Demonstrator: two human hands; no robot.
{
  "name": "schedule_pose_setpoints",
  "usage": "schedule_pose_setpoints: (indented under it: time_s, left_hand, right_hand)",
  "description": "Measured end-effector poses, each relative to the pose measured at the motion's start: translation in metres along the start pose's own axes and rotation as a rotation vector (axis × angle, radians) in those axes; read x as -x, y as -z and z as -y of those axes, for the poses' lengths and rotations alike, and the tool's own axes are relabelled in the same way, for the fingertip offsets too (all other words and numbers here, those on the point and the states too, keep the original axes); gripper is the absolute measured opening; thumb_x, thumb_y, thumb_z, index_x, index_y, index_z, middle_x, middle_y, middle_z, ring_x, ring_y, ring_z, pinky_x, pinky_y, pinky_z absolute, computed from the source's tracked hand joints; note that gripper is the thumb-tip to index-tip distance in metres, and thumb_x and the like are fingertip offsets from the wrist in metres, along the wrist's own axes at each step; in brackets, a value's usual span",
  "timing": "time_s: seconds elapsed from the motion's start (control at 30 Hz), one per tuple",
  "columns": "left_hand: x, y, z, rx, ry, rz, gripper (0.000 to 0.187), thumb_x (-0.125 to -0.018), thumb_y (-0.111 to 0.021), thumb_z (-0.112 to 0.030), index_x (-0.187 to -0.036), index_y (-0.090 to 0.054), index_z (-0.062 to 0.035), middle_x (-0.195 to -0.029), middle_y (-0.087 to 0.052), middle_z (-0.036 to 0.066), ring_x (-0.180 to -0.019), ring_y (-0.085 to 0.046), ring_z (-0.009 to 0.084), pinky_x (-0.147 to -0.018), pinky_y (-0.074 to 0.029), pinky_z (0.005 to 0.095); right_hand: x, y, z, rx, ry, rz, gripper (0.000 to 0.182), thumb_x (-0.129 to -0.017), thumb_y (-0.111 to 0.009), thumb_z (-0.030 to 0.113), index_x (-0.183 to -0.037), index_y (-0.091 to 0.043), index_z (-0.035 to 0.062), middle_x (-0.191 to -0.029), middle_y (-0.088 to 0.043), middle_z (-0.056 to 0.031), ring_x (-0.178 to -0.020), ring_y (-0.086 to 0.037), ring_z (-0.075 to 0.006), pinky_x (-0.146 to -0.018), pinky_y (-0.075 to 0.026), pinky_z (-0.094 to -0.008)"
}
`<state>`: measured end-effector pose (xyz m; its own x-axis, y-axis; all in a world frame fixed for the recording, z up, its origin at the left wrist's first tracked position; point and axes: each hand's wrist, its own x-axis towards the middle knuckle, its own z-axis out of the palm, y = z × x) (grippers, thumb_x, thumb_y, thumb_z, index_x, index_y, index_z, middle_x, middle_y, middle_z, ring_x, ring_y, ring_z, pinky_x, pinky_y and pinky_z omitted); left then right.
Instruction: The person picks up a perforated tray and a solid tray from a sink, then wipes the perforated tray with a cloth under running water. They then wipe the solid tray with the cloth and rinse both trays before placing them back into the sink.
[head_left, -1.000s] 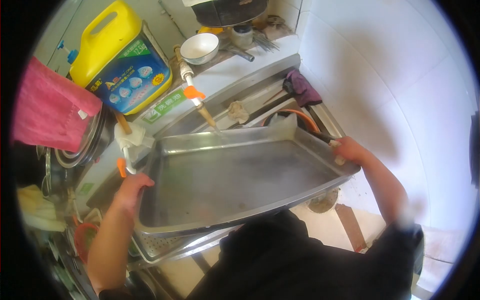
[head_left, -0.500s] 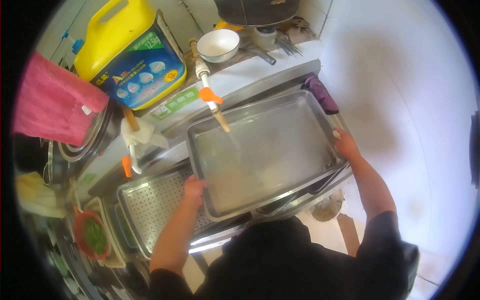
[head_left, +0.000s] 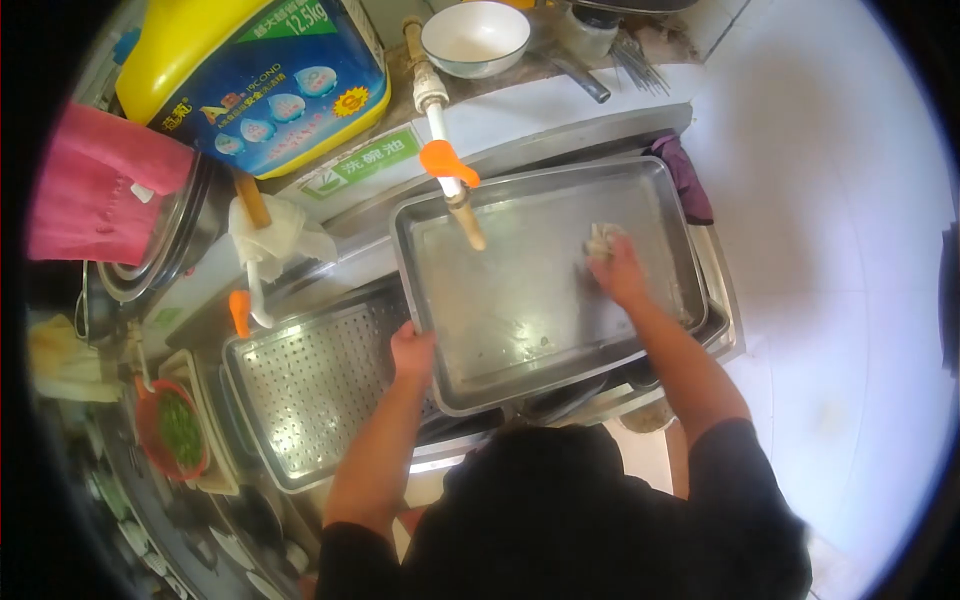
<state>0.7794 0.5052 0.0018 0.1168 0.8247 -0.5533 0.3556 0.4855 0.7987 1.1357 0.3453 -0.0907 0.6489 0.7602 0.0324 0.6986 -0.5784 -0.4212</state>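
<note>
A large shallow metal tray (head_left: 510, 290) lies across the sink beneath a tap with an orange handle (head_left: 446, 162). Its bottom looks wet, with a bright glare near the front. My left hand (head_left: 412, 352) is closed around the tray's left rim. Over the right half of the tray, my right hand (head_left: 618, 272) grips a crumpled pale cloth (head_left: 604, 240) against the bottom. Part of the cloth is hidden by my fingers. A perforated metal tray (head_left: 310, 390) sits to the left, partly behind my left forearm.
On the ledge stand a big yellow detergent jug (head_left: 270, 90) and a white bowl (head_left: 476, 38). A purple cloth (head_left: 682, 180) hangs at the sink's back right corner. Farther left are a second tap (head_left: 255, 295), a pink towel (head_left: 110, 190) and a red basket of greens (head_left: 175, 430).
My right hand has left the tray's right rim and moved inward over its bottom with the pale cloth. The tray now lies flatter. My left hand still holds the left rim.
</note>
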Motion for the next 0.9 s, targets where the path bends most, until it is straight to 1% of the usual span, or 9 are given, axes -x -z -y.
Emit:
schedule_pose_setpoints:
  time_s: [0.1,0.27,0.4,0.5,0.53,0.67,0.73,0.8,0.9]
  left_hand:
    - [0.003,-0.001,0.000,-0.013,0.001,-0.014,0.026,-0.070,-0.054,0.004,-0.094,-0.065,0.0024,-0.078,-0.064,0.005,-0.066,-0.056,0.0123,-0.059,-0.045,0.0284]
    - [-0.007,0.000,0.017,-0.016,-0.032,-0.031,0.024,-0.069,-0.054,0.004,-0.091,-0.063,0.0029,-0.077,-0.063,0.005,-0.067,-0.055,0.0129,-0.060,-0.044,0.0286]
    - [-0.006,-0.001,0.008,-0.064,-0.009,-0.022,0.024,-0.068,-0.053,0.005,-0.090,-0.062,0.0038,-0.079,-0.063,0.006,-0.070,-0.057,0.0148,-0.063,-0.046,0.0297]
    - [0.000,0.000,0.003,0.034,-0.053,0.013,0.025,-0.068,-0.053,0.005,-0.091,-0.063,0.0038,-0.078,-0.063,0.006,-0.068,-0.057,0.0147,-0.062,-0.046,0.0294]
    - [0.003,-0.002,-0.001,0.040,-0.050,0.013,0.025,-0.068,-0.053,0.005,-0.091,-0.063,0.0038,-0.078,-0.063,0.006,-0.068,-0.057,0.0147,-0.062,-0.046,0.0294]
    - [0.003,-0.007,-0.006,-0.006,-0.039,-0.028,0.022,-0.069,-0.054,0.003,-0.089,-0.064,0.0026,-0.073,-0.061,0.005,-0.064,-0.055,0.0126,-0.058,-0.044,0.0278]
    - [0.004,-0.005,0.000,-0.016,-0.067,-0.047,0.021,-0.070,-0.055,0.000,-0.089,-0.065,0.0019,-0.069,-0.060,0.004,-0.063,-0.054,0.0111,-0.057,-0.043,0.0268]
    - [0.003,-0.006,0.000,-0.142,-0.139,-0.083,0.019,-0.070,-0.056,-0.001,-0.087,-0.064,0.0018,-0.067,-0.059,0.003,-0.060,-0.052,0.0104,-0.054,-0.042,0.0282]
    - [0.003,-0.006,-0.001,-0.102,-0.058,-0.076,0.018,-0.069,-0.056,-0.001,-0.085,-0.065,0.0014,-0.065,-0.057,0.003,-0.059,-0.050,0.0098,-0.053,-0.041,0.0292]
  right_hand:
    - [0.016,-0.049,0.056,0.213,0.239,0.005,0.049,-0.092,-0.046,0.022,-0.135,-0.039,-0.0004,-0.140,-0.037,-0.0235,-0.132,-0.030,-0.0457,-0.110,-0.025,-0.0523]
    - [0.070,-0.051,0.183,-0.320,0.550,0.020,0.039,-0.086,-0.047,0.011,-0.122,-0.047,-0.0042,-0.133,-0.041,-0.0281,-0.129,-0.034,-0.0474,-0.106,-0.027,-0.0586]
    - [0.111,-0.020,0.151,-0.269,0.696,0.553,0.050,-0.087,-0.049,0.014,-0.136,-0.043,0.0101,-0.143,-0.037,-0.0217,-0.130,-0.038,-0.0378,-0.110,-0.028,-0.0459]
    - [0.084,0.056,0.058,-0.201,-0.043,1.035,0.045,-0.094,-0.047,0.020,-0.139,-0.042,0.0195,-0.146,-0.036,-0.0178,-0.132,-0.039,-0.0317,-0.103,-0.040,-0.0392]
    - [0.080,0.068,0.019,0.195,0.162,0.879,0.048,-0.092,-0.050,0.021,-0.140,-0.040,0.0215,-0.143,-0.039,-0.0176,-0.127,-0.044,-0.0323,-0.098,-0.044,-0.0408]
    - [0.066,0.077,-0.052,0.353,0.058,0.692,0.042,-0.087,-0.055,0.019,-0.128,-0.052,0.0133,-0.133,-0.049,-0.0185,-0.120,-0.049,-0.0339,-0.100,-0.042,-0.0416]
    - [0.075,0.048,-0.006,0.359,-0.030,0.694,0.038,-0.085,-0.056,0.017,-0.121,-0.056,0.0040,-0.127,-0.053,-0.0198,-0.120,-0.049,-0.0333,-0.101,-0.040,-0.0420]
    - [0.092,0.015,0.048,0.196,0.160,0.631,0.037,-0.085,-0.056,0.017,-0.117,-0.056,-0.0018,-0.120,-0.057,-0.0204,-0.116,-0.052,-0.0332,-0.099,-0.041,-0.0423]
    - [0.113,-0.005,0.158,-0.369,0.245,0.520,0.032,-0.085,-0.060,0.017,-0.115,-0.059,0.0067,-0.114,-0.057,-0.0219,-0.108,-0.054,-0.0364,-0.091,-0.046,-0.0446]
